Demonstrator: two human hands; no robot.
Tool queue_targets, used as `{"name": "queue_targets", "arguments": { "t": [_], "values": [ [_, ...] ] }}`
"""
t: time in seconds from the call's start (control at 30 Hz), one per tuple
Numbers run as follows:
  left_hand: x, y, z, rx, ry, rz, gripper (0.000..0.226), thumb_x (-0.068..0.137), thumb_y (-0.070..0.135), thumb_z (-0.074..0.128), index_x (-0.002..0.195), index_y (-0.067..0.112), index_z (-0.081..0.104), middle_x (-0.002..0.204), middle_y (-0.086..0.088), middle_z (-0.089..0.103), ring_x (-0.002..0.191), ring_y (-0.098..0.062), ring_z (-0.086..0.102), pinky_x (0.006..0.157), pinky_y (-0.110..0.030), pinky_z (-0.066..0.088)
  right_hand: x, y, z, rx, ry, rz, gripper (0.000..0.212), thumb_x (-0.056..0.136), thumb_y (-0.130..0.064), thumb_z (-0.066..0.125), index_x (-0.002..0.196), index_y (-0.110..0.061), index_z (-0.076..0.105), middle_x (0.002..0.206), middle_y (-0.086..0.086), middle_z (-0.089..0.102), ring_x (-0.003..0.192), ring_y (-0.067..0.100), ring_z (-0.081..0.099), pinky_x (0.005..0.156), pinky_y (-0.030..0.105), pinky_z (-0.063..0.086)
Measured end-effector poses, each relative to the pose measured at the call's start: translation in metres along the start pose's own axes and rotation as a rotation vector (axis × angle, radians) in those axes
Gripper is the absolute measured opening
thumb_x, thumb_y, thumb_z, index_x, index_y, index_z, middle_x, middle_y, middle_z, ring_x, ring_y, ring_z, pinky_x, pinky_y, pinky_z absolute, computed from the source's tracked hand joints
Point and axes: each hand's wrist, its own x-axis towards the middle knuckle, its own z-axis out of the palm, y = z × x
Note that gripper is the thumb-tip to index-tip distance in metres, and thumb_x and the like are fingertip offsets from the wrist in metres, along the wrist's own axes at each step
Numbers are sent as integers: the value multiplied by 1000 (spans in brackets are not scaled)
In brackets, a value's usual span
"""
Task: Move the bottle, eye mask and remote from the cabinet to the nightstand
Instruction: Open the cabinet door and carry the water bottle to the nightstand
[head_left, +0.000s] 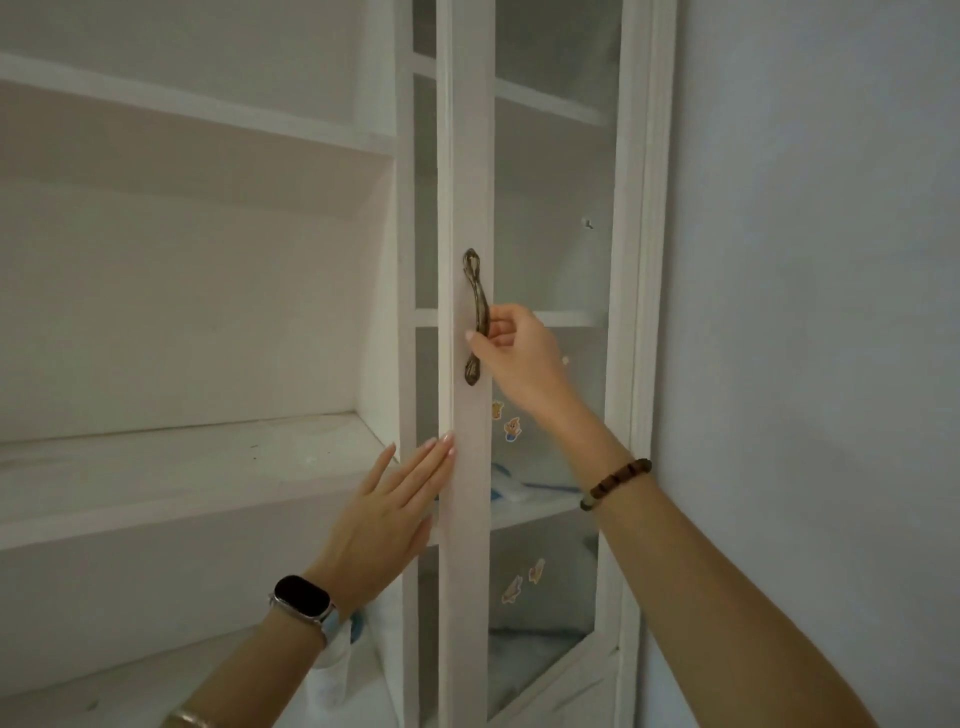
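A white cabinet with a glass-paned door (466, 156) fills the view. My right hand (511, 348) is closed around the bronze door handle (475, 291) at mid height. My left hand (387, 519) lies flat with fingers spread, its fingertips touching the door's left edge lower down. Behind the glass, pale blue and white items (514, 486) rest on a shelf, too blurred to name. No bottle, eye mask or remote can be made out. The nightstand is out of view.
Open white shelves (182, 457) run to the left of the door. A bare pale wall (805, 312) stands at the right. Small cartoon stickers (511, 428) dot the glass. Something white and blue (343, 654) shows under my left wrist.
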Motion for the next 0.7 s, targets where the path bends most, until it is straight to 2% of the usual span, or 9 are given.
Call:
{"name": "queue_targets", "arguments": {
  "t": [0.07, 0.2, 0.27, 0.4, 0.5, 0.7],
  "values": [
    [0, 11, -9, -43, 19, 27, 59, 95, 30, 30, 150, 14, 16, 159, -3, 10, 147, -17, 3, 116, -44, 11, -11, -4, -14, 32, 13, 0, 29, 90, -22, 63, 115, -13, 53, 89, -10, 56, 77, 0, 56, 63, 3, 47],
    [2, 43, -29, -142, 71, 69, 56, 98, 33, 28, 150, 14, 18, 159, -5, 13, 146, -17, 10, 116, -43, 15, -31, -10, -41, 29, 78, 17, 36, 86, -34, 67, 114, -18, 52, 91, -9, 58, 79, 3, 59, 66, 16, 52],
    [5, 61, -39, -200, 104, 69, 56, 98, 28, 34, 150, 14, 19, 159, -7, 14, 146, -19, 14, 117, -43, 19, -41, -15, -55, 27, 117, 29, 42, 82, -39, 71, 112, -20, 50, 93, -10, 59, 80, 3, 60, 67, 15, 52],
    [13, 98, -52, -332, 160, 78, 55, 98, 23, 36, 150, 15, 20, 159, -8, 12, 144, -19, 19, 117, -41, 20, -58, -20, -83, -35, 151, 38, 54, 75, -41, 77, 115, -21, 46, 93, -10, 58, 78, 1, 60, 58, 8, 48],
    [20, 123, -57, -406, 187, 103, 61, 96, 19, 44, 150, 14, 16, 159, -8, 9, 144, -18, 19, 119, -38, 16, -66, -18, -106, -64, 181, 32, 57, 74, -39, 79, 117, -23, 46, 92, -9, 56, 78, 3, 60, 62, 11, 50],
    [41, 169, -63, -529, 252, 165, 63, 92, 12, 47, 149, 5, 19, 159, -8, 13, 145, -17, 16, 117, -39, 21, -76, -10, -153, -68, 241, 24, 58, 72, -33, 81, 119, -20, 49, 94, 1, 62, 76, 8, 64, 59, 10, 49]
  ]
}}
